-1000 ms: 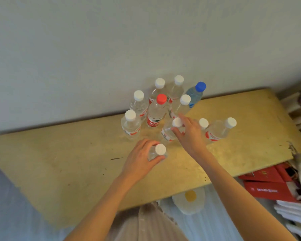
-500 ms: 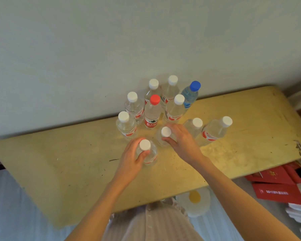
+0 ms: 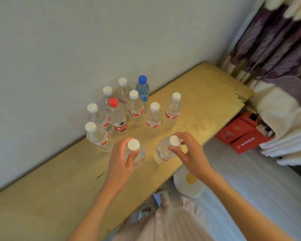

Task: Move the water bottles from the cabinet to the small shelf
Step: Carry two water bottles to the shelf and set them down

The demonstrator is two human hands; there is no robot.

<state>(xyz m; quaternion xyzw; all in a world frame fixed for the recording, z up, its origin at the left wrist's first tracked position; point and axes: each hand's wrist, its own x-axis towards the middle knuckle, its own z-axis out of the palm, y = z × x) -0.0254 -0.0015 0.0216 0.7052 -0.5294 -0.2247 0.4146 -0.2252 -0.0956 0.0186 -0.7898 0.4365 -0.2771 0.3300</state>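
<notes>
Crowding behind both held bottles (image 3: 164,150): nine upright bottles (image 3: 135,108).

Both bare forearms extend forward. Left hand (image 3: 122,161) grips a bottle neck, fingers curled. Right hand (image 3: 189,153) pinches another bottle's neck.

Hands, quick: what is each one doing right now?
Left hand: grips a white-capped bottle near its top.
Right hand: grips another white-capped bottle, which tilts.
</notes>
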